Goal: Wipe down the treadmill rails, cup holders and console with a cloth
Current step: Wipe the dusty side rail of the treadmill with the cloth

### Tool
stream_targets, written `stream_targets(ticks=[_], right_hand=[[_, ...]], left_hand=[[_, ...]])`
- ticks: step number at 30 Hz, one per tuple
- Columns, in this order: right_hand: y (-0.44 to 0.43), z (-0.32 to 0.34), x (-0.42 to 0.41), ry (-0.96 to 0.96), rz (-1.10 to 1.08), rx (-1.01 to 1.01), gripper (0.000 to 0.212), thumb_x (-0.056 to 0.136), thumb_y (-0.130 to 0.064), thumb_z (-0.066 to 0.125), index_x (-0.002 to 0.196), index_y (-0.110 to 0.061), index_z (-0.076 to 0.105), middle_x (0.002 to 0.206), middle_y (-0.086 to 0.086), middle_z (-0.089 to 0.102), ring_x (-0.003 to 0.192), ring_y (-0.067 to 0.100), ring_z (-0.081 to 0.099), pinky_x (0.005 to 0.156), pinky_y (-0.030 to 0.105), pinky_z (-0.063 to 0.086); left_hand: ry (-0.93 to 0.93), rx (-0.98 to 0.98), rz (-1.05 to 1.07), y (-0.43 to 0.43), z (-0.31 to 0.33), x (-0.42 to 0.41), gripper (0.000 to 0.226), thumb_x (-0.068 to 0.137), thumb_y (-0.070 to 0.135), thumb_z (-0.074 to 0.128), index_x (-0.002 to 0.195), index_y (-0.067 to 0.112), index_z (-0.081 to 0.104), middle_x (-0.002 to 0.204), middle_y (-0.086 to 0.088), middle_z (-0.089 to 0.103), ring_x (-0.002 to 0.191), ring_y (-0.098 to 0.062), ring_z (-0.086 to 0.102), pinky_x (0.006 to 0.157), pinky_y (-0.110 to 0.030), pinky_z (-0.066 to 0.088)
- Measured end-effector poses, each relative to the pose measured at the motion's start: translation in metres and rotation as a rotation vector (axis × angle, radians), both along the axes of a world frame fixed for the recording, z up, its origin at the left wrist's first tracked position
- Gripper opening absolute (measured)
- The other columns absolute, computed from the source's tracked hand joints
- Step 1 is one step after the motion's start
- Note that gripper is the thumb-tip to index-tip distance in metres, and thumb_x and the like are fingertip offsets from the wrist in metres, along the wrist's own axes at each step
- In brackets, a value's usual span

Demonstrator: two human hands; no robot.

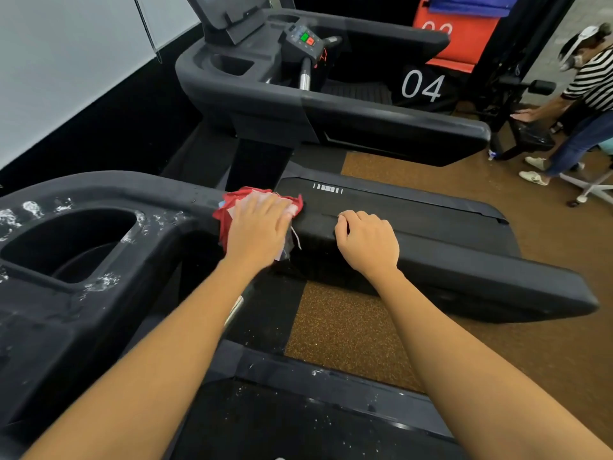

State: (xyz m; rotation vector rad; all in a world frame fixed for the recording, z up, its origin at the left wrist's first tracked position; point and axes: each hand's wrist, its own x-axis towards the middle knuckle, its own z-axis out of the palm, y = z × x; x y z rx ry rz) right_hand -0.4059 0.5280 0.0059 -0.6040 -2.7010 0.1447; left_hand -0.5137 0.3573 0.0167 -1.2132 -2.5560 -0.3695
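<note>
A red and white cloth lies on the dark right rail of the near treadmill. My left hand presses flat on the cloth with straight fingers. My right hand rests on the rail just to the right, its fingers curled over the rail's top edge. The cup holder at the left has wet white foam spots around its rim. The console is out of view.
A second treadmill with console and buttons stands beyond. A person in a striped top bends over equipment at the far right. Brown speckled floor shows between machines. The belt deck is below my arms.
</note>
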Motion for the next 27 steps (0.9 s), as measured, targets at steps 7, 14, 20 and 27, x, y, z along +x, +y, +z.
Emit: stream_targets(ticks=[7, 14, 20, 27], right_hand=[[0.0, 0.001, 0.0, 0.003, 0.004, -0.008, 0.036, 0.096, -0.03, 0.032, 0.097, -0.016, 0.064, 0.082, 0.001, 0.066, 0.069, 0.02, 0.056, 0.064, 0.032, 0.041], [-0.001, 0.001, -0.002, -0.004, -0.005, -0.002, 0.036, 0.096, -0.03, 0.031, 0.097, -0.016, 0.064, 0.082, 0.0, 0.065, 0.07, 0.018, 0.056, 0.066, 0.032, 0.041], [-0.001, 0.001, -0.001, -0.011, -0.008, 0.005, 0.036, 0.096, -0.03, 0.031, 0.098, -0.016, 0.064, 0.083, 0.001, 0.066, 0.071, 0.019, 0.056, 0.066, 0.032, 0.041], [-0.002, 0.001, -0.001, -0.013, -0.009, 0.007, 0.036, 0.096, -0.029, 0.03, 0.099, -0.016, 0.064, 0.085, 0.001, 0.066, 0.073, 0.02, 0.057, 0.067, 0.033, 0.042]], left_hand=[[-0.043, 0.052, 0.138, 0.005, -0.003, -0.016, 0.049, 0.094, 0.036, 0.017, 0.108, 0.024, 0.063, 0.105, 0.004, 0.063, 0.1, -0.021, 0.05, 0.089, -0.039, 0.038], [0.024, 0.046, 0.183, -0.012, -0.024, 0.02, 0.045, 0.099, 0.032, 0.021, 0.128, 0.013, 0.051, 0.129, -0.006, 0.052, 0.123, -0.031, 0.044, 0.109, -0.042, 0.028], [0.021, 0.07, 0.048, -0.008, -0.006, -0.009, 0.041, 0.097, 0.029, 0.027, 0.114, 0.014, 0.061, 0.116, -0.005, 0.062, 0.113, -0.025, 0.053, 0.098, -0.039, 0.039], [0.133, 0.173, 0.093, -0.016, -0.014, 0.028, 0.031, 0.097, 0.029, 0.04, 0.111, 0.015, 0.064, 0.11, -0.002, 0.065, 0.104, -0.026, 0.056, 0.074, -0.034, 0.046]])
